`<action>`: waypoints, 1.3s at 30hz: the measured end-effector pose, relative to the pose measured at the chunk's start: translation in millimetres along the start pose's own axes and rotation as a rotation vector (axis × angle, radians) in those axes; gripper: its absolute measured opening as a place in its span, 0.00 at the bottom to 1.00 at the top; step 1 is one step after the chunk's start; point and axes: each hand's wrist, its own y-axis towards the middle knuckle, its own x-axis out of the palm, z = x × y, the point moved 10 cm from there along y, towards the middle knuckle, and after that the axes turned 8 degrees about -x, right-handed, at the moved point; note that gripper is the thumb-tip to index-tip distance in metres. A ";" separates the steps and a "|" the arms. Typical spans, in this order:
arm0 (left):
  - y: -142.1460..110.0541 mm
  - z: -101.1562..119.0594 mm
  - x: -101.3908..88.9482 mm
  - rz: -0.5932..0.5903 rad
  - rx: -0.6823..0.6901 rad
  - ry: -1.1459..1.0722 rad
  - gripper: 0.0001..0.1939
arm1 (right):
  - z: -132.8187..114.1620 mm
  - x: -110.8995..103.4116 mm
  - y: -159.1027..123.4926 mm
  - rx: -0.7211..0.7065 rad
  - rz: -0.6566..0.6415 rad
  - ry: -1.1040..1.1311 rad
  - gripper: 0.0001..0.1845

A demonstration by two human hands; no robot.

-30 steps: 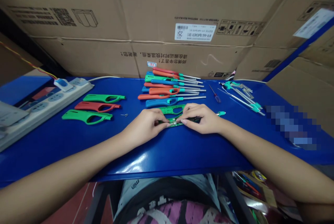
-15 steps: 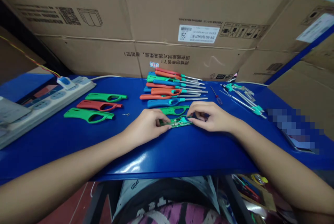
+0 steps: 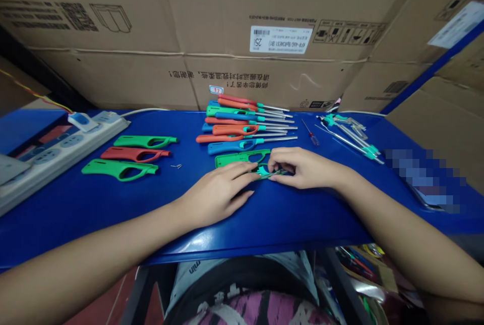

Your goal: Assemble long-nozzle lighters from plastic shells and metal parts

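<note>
My right hand [image 3: 302, 167] pinches a small teal lighter inner part [image 3: 270, 172] on the blue table [image 3: 113, 199]. My left hand [image 3: 219, 191] lies beside it with the fingers stretched out, the fingertips touching that part and the lower edge of a green lighter shell half [image 3: 234, 157]. Behind both hands lies a pile of several long lighters [image 3: 242, 125] in red, green and blue, with metal tubes pointing right.
Three shell halves lie at the left: green [image 3: 145, 141], red [image 3: 132, 154], green [image 3: 117, 169]. Small metal bits [image 3: 176, 166] lie near them. A white power strip [image 3: 56, 146] sits far left. A small screwdriver [image 3: 310, 134] and several teal-tipped tubes [image 3: 351, 136] lie at the right. Cardboard boxes [image 3: 242, 32] wall the back.
My left hand has let go of the part and spread its fingers, sliding nearer to me. My right hand keeps its pinch on the teal part. The view has tilted slightly.
</note>
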 end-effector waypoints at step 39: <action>3.5 -1.4 10.4 -0.030 -0.019 -0.123 0.20 | 2.7 -8.7 4.7 -0.088 0.198 -0.152 0.15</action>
